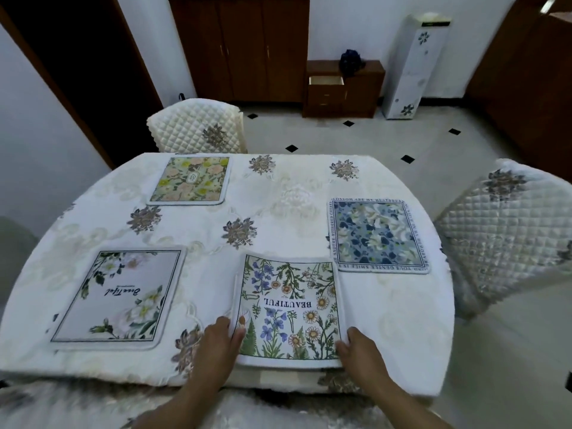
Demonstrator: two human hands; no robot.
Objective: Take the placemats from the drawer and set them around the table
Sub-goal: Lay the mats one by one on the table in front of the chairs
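Observation:
A wildflower placemat (289, 308) printed "BEAUTIFUL" lies at the near edge of the table (278, 187). My left hand (218, 342) grips its left edge, thumb on top. My right hand (360, 346) holds its right near corner. A grey-white placemat (119, 297) with white blooms lies at the near left. At the far left rests a green and pink floral placemat (192, 179). A blue floral placemat (379, 235) sits on the right side. The open drawer (326, 80) shows in a small wooden cabinet across the room.
Quilted chairs stand at the far side (196, 126) and at the right (507, 230) of the table. A cream embroidered cloth covers the table. A tall white appliance (416, 66) stands by the back wall beside the wooden cabinet (365, 88).

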